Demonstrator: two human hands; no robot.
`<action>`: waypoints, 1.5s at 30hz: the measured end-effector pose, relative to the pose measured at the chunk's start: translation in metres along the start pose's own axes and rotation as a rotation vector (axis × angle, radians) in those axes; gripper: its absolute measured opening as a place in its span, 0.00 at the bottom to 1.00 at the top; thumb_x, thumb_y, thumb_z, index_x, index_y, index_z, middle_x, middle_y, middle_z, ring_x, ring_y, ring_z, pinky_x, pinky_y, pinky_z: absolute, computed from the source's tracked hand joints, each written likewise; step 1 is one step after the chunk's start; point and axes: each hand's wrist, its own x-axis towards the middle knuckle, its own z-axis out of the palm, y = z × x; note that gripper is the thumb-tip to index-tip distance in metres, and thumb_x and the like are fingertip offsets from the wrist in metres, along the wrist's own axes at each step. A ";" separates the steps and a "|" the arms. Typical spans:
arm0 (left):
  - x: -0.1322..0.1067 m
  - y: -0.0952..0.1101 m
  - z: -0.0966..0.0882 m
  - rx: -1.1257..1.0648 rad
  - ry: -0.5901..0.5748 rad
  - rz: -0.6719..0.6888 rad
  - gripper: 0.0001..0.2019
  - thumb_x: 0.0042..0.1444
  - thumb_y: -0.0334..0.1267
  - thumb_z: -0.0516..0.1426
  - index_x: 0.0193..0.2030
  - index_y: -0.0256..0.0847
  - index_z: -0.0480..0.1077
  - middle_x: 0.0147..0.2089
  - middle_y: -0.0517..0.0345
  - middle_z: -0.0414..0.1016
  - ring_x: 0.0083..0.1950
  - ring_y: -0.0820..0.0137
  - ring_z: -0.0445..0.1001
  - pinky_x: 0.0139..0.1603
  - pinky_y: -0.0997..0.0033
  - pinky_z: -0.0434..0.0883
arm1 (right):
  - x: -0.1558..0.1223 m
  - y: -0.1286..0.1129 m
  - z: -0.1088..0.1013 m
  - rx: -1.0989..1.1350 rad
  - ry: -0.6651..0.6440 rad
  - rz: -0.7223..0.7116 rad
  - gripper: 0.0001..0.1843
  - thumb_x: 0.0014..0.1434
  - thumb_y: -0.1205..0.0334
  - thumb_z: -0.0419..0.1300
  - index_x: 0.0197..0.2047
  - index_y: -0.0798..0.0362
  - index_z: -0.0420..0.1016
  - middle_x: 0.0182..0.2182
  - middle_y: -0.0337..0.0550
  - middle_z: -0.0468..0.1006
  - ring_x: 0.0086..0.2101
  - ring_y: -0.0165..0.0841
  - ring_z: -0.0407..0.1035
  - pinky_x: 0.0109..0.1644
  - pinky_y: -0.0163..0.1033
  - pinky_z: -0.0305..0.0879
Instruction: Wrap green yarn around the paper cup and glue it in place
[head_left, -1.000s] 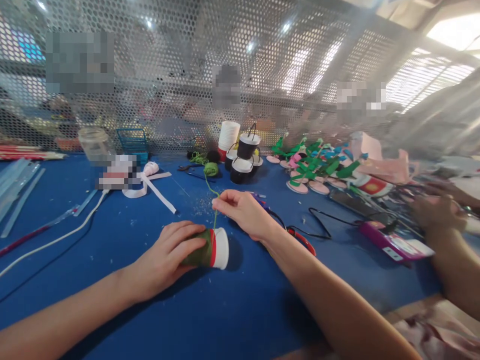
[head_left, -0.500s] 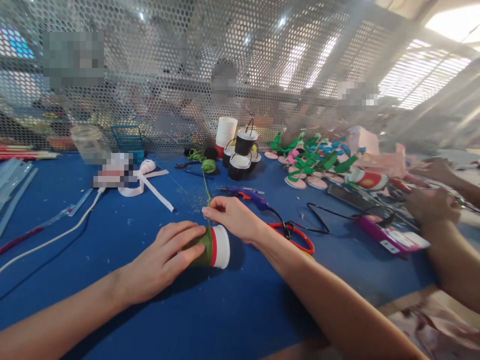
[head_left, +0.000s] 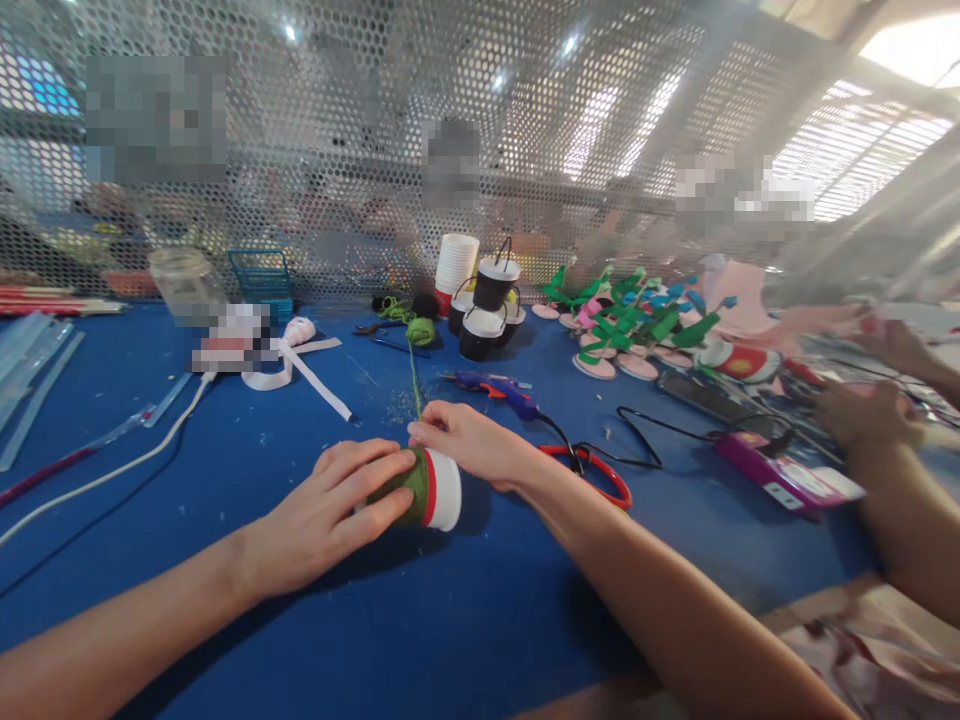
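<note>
A paper cup (head_left: 445, 492) lies on its side on the blue table, its white rim facing right. Green yarn covers much of its side, and a red band shows beside the rim. My left hand (head_left: 334, 505) is wrapped over the cup from the left, hiding its base. Just above the cup, my right hand (head_left: 450, 435) pinches the green yarn (head_left: 414, 375) between thumb and fingers. From there the strand runs back to a small green yarn ball (head_left: 421, 331).
Beyond my right hand lies a purple glue gun (head_left: 495, 388); its cord passes red-handled scissors (head_left: 600, 480). Small black buckets (head_left: 482, 332) and stacked cups (head_left: 457, 262) stand behind. Green-leaved crafts (head_left: 637, 320) crowd the right, near a co-worker's hands (head_left: 870, 415). White ribbon (head_left: 319, 385) lies left.
The cup has turned slightly under my left hand, and the yarn still runs to my right hand's pinch. The co-worker's far hand has shifted. The view has moved a little.
</note>
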 end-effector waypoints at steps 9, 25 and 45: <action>0.001 0.000 0.007 -0.021 -0.063 -0.178 0.19 0.56 0.29 0.52 0.55 0.36 0.55 0.54 0.41 0.61 0.58 0.58 0.57 0.53 0.55 0.59 | -0.004 -0.006 -0.001 -0.108 0.058 -0.046 0.11 0.56 0.59 0.50 0.24 0.53 0.58 0.19 0.33 0.59 0.22 0.25 0.54 0.25 0.33 0.50; 0.007 -0.001 0.004 -0.189 -0.091 -0.283 0.19 0.55 0.44 0.55 0.47 0.36 0.56 0.48 0.45 0.66 0.49 0.62 0.64 0.49 0.59 0.58 | -0.012 -0.014 0.004 -0.253 0.142 -0.261 0.10 0.55 0.64 0.52 0.23 0.52 0.57 0.21 0.34 0.61 0.24 0.27 0.55 0.29 0.34 0.52; 0.007 0.004 0.004 -0.103 -0.120 -0.226 0.18 0.52 0.33 0.56 0.48 0.37 0.56 0.50 0.43 0.63 0.51 0.58 0.63 0.48 0.56 0.60 | -0.011 -0.015 0.005 -0.211 0.138 -0.245 0.10 0.54 0.65 0.53 0.22 0.53 0.60 0.21 0.34 0.63 0.24 0.26 0.57 0.29 0.33 0.52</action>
